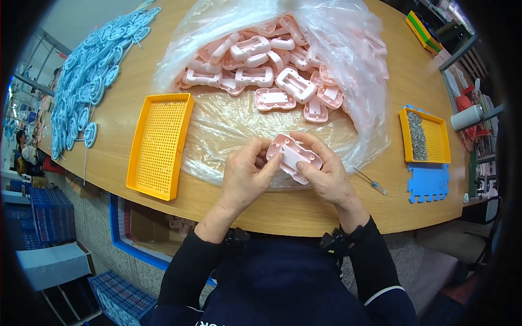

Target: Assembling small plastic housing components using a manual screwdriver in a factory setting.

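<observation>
The pink shell (293,155) could slip, since both hands seem to pinch only its rim; if dropped, it would likely land on the clear bag (348,32) beneath, near the loose pink shells (250,49) farther off. A swing of the right hand (326,176) to the right might knock the thin screwdriver (375,183) along the desk (109,146). The fingers of the left hand (244,171) are closed on the shell's left end, those of the right on its right end, above the near part of the bag. The shell is pale pink, hollow side up, with rounded ends, a rectangular recess and small round posts.
</observation>
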